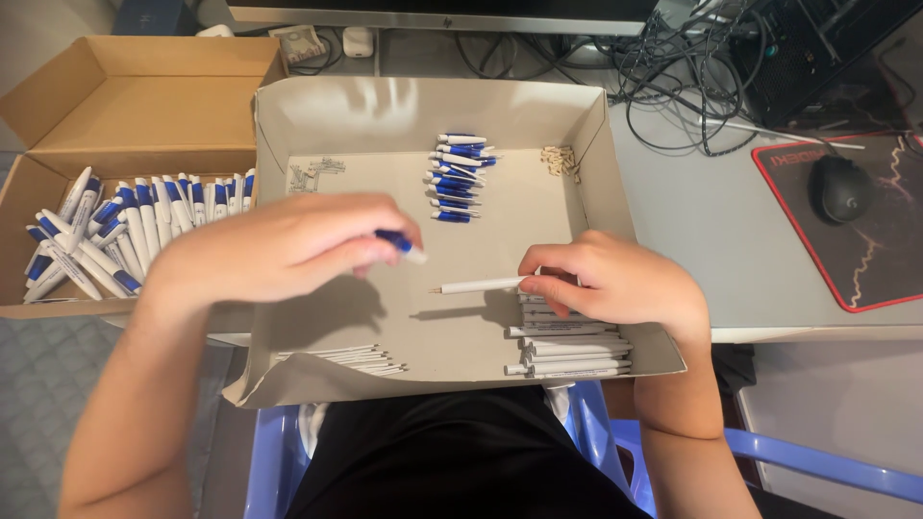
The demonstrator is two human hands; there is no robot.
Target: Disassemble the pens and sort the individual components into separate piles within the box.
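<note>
My left hand (279,245) is closed around a small blue and white pen top part (402,244), held over the grey cardboard tray (596,125). My right hand (615,281) pinches a white pen barrel (481,285) with its tip pointing left toward the other hand. The two parts are a short gap apart. Under my right hand lies a pile of white barrels (572,354). A heap of blue pen tops (457,178) lies at the tray's far middle. Thin refills (351,358) lie at the tray's near left.
A brown cardboard box (144,96) at the left holds several finished blue and white pens (115,226). Small springs (560,160) and tiny parts (312,173) sit in the tray's far corners. A mouse (842,188) on a black pad, cables and a monitor base lie on the desk.
</note>
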